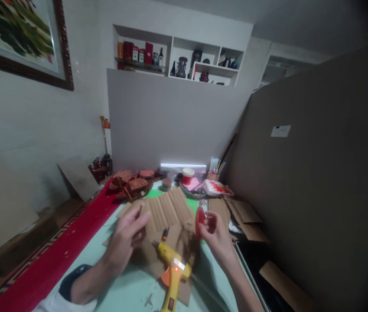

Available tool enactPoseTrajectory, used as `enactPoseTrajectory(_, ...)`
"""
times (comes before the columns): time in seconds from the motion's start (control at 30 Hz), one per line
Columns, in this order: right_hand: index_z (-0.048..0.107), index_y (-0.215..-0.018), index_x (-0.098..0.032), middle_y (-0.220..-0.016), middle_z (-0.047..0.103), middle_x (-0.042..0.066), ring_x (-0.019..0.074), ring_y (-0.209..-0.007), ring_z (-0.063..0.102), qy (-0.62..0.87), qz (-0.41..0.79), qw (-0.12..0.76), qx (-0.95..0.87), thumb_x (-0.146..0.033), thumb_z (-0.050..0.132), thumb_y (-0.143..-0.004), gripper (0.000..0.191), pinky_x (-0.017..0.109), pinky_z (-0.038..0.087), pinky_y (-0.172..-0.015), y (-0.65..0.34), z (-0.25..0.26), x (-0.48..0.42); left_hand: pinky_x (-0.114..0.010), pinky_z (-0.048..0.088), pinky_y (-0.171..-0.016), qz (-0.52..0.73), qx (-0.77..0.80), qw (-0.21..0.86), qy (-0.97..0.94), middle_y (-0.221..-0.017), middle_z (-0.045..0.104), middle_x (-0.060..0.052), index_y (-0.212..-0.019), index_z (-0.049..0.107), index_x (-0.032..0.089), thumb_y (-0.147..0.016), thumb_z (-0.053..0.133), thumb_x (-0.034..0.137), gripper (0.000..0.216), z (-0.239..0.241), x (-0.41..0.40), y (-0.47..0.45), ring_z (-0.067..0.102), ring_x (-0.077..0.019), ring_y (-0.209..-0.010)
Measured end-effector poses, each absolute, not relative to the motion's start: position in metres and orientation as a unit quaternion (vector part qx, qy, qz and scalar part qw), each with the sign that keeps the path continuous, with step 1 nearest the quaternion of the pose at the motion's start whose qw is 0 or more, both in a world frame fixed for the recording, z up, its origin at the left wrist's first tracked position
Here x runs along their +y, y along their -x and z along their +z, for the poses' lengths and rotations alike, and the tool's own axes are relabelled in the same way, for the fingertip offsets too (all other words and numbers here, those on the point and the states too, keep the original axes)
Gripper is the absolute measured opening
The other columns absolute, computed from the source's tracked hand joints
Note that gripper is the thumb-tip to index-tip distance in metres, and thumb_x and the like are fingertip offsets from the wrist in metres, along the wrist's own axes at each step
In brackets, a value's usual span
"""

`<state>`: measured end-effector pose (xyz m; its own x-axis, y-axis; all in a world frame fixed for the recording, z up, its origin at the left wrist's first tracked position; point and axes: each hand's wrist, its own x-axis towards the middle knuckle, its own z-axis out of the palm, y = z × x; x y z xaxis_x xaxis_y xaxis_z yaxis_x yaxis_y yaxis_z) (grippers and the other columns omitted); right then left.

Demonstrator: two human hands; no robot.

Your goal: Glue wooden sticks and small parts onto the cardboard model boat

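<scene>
My right hand [215,234] pinches a red, thin, rounded piece [199,222], seen nearly edge-on, at the right side of the corrugated cardboard [169,210]. At the left, my left hand [131,229] is closed in a pinch near the cardboard's left edge; something small may show at its fingertips, too small to name. Between my forearms a yellow hot glue gun [174,264] lies with its small light lit and its nozzle pointing up and left. An orange-and-black cutter knife [165,234] rests on the cardboard just beyond the nozzle.
Brown wrapped bundles [135,184] stand at the back left. A red-and-white cup [188,175] stands in a tray at the back, near a white-and-red packet [216,188]. Cardboard pieces [244,214] are stacked at the right, beside a grey partition [314,182]. Scraps [149,299] lie in front.
</scene>
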<state>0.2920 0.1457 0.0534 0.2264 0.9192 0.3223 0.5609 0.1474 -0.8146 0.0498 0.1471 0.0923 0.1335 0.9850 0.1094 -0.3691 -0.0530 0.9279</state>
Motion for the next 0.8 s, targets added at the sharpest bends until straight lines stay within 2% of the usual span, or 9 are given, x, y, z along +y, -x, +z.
enactPoseTrajectory(0.07, 0.046, -0.123, -0.014, -0.096, 0.066, 0.012, 0.0231, -0.082, 0.067, 0.573, 0.222, 0.532, -0.582, -0.058, 0.046, -0.090, 0.055, 0.034, 0.055, -0.067, -0.296, 0.059, 0.144, -0.013, 0.015, -0.042, 0.577, 0.320, 0.594, -0.461, -0.064, 0.045, 0.007, -0.094, 0.064, 0.014, -0.081, 0.074, 0.039, 0.030, 0.107, 0.154, -0.051, 0.022, -0.0021, -0.045)
enactPoseTrajectory(0.13, 0.048, -0.128, -0.015, -0.097, 0.066, 0.012, 0.0218, -0.077, 0.067, 0.506, 0.271, 0.585, -0.572, -0.060, 0.051, -0.089, 0.059, 0.031, 0.053, -0.060, -0.296, 0.062, 0.141, -0.012, 0.016, -0.041, 0.592, 0.306, 0.585, -0.463, -0.065, 0.047, 0.006, -0.097, 0.065, 0.014, -0.083, 0.074, 0.037, 0.029, 0.120, 0.160, -0.054, 0.023, -0.0017, -0.045)
enactPoseTrajectory(0.23, 0.055, -0.128, -0.019, -0.082, 0.065, 0.007, 0.0190, -0.059, 0.061, 0.417, 0.341, 0.626, -0.563, -0.062, 0.067, -0.079, 0.066, 0.028, 0.047, -0.046, -0.288, 0.063, 0.134, -0.011, 0.019, -0.039, 0.616, 0.294, 0.570, -0.457, -0.065, 0.049, 0.007, -0.098, 0.066, 0.015, -0.084, 0.073, 0.035, 0.026, 0.133, 0.168, -0.059, 0.024, -0.0016, -0.043)
enactPoseTrajectory(0.3, 0.059, -0.126, -0.021, -0.078, 0.062, 0.005, 0.0196, -0.059, 0.060, 0.396, 0.384, 0.608, -0.571, -0.066, 0.074, -0.070, 0.074, 0.029, 0.048, -0.048, -0.280, 0.062, 0.127, -0.011, 0.022, -0.039, 0.632, 0.288, 0.559, -0.453, -0.066, 0.053, 0.006, -0.097, 0.066, 0.016, -0.084, 0.073, 0.034, 0.024, 0.137, 0.172, -0.062, 0.025, -0.0017, -0.042)
enactPoseTrajectory(0.43, 0.056, -0.129, -0.027, -0.090, 0.062, 0.005, 0.0216, -0.077, 0.064, 0.391, 0.485, 0.558, -0.549, -0.071, 0.080, -0.059, 0.087, 0.029, 0.053, -0.064, -0.264, 0.064, 0.107, -0.011, 0.024, -0.038, 0.651, 0.284, 0.539, -0.454, -0.068, 0.056, 0.006, -0.092, 0.066, 0.016, -0.081, 0.076, 0.034, 0.023, 0.139, 0.175, -0.067, 0.028, -0.0018, -0.042)
enactPoseTrajectory(0.57, 0.054, -0.132, -0.027, -0.090, 0.059, 0.004, 0.0192, -0.079, 0.060, 0.413, 0.492, 0.522, -0.561, -0.078, 0.073, -0.061, 0.090, 0.030, 0.051, -0.075, -0.265, 0.075, 0.096, -0.012, 0.024, -0.037, 0.655, 0.294, 0.526, -0.456, -0.068, 0.058, 0.005, -0.089, 0.065, 0.016, -0.079, 0.076, 0.037, 0.025, 0.138, 0.177, -0.068, 0.031, -0.0017, -0.041)
enactPoseTrajectory(0.7, 0.051, -0.135, -0.023, -0.084, 0.056, 0.002, 0.0185, -0.073, 0.057, 0.441, 0.444, 0.466, -0.625, -0.081, 0.067, -0.064, 0.092, 0.030, 0.049, -0.069, -0.271, 0.080, 0.099, -0.013, 0.021, -0.035, 0.661, 0.299, 0.518, -0.453, -0.062, 0.052, 0.008, -0.089, 0.063, 0.018, -0.079, 0.076, 0.038, 0.026, 0.137, 0.180, -0.069, 0.028, -0.0022, -0.039)
enactPoseTrajectory(0.8, 0.052, -0.133, -0.023, -0.080, 0.056, 0.001, 0.0193, -0.069, 0.058, 0.453, 0.420, 0.433, -0.657, -0.073, 0.068, -0.067, 0.084, 0.030, 0.050, -0.067, -0.266, 0.077, 0.102, -0.013, 0.020, -0.036, 0.661, 0.300, 0.514, -0.457, -0.064, 0.050, 0.009, -0.093, 0.061, 0.019, -0.082, 0.073, 0.039, 0.025, 0.135, 0.182, -0.069, 0.026, -0.0021, -0.040)
